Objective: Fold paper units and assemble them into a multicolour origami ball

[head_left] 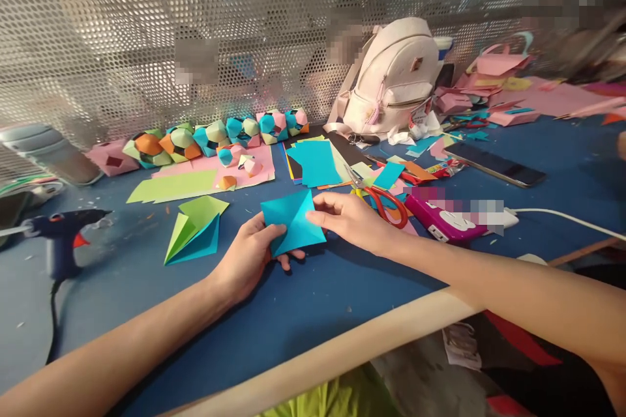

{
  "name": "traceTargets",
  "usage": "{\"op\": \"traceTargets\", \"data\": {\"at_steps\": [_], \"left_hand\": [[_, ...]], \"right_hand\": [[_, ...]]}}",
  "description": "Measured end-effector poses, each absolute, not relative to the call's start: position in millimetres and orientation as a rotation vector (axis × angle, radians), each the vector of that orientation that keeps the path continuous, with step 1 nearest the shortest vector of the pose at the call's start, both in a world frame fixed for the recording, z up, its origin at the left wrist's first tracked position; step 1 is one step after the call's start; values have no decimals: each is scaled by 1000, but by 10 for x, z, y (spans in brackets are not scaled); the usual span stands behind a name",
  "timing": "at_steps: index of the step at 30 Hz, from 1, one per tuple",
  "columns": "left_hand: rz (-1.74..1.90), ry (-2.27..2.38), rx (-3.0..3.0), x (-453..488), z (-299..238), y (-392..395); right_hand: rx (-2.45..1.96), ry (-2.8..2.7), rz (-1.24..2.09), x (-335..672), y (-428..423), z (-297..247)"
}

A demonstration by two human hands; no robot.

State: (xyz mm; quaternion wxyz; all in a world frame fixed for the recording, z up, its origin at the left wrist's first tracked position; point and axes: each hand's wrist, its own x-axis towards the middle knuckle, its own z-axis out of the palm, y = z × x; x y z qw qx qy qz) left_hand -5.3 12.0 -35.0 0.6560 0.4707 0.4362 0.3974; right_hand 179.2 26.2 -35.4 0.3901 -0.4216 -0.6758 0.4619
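A square of blue paper [296, 220] with diagonal creases is held up above the table between both hands. My left hand [255, 241] grips its left and lower edge, thumb on top and fingers underneath. At the right edge, my right hand [346, 220] pinches the paper between thumb and fingers. To the left of my left hand lie folded green papers [200, 221] and a folded blue paper [208, 241], partly stacked. Orange-handled scissors [386, 202] rest just beyond my right hand.
Paper balls [210, 139] line the mesh wall behind green strips [178, 186] and blue sheets [317, 163]. A glue gun [63, 234] and a tumbler [51, 150] stand left. Rightward are a backpack [398, 78], a phone [493, 163] and a purple power strip [440, 215] with a white cable.
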Motion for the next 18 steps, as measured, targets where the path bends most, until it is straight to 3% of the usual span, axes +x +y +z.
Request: {"op": "traceTargets", "data": {"at_steps": [8,18], "left_hand": [[864,1005,1135,-84,-334,78],[1131,902,943,-136,-298,108]], "right_hand": [[-1097,-1408,1457,1709,332,-298],[-1088,-1080,1713,1589,312,-293]]}}
